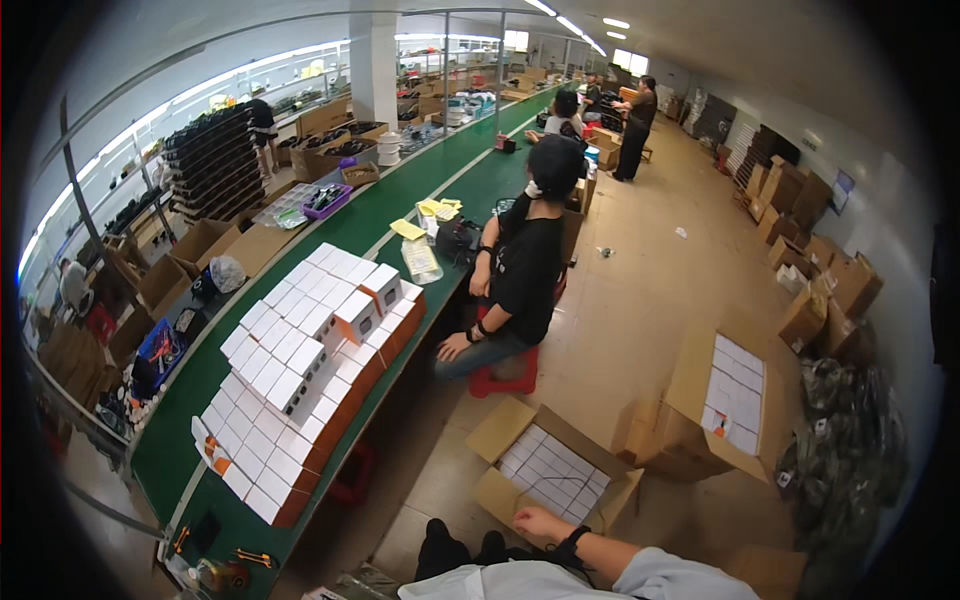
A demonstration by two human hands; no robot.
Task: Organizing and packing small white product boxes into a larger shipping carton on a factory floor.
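My right hand (540, 522) reaches in from the lower right, a dark band around its wrist. Its fingers look curled together, and whatever they may hold is too small to make out. It is at the near edge of an open cardboard carton (487, 498) on the floor. Rows of small white boxes (553, 468) fill that carton, and a thin dark cord (528, 486) lies over them. My left hand is out of sight. To the left, a stepped stack of white and orange boxes (265, 440) covers part of the green conveyor table (180, 440).
A second open carton (680, 425) of white boxes stands at right, beside plastic-wrapped dark bundles (845, 430). A person in black (535, 250) sits on a red stool (507, 373) at the table. A tape dispenser (218, 575) lies at the table's near end.
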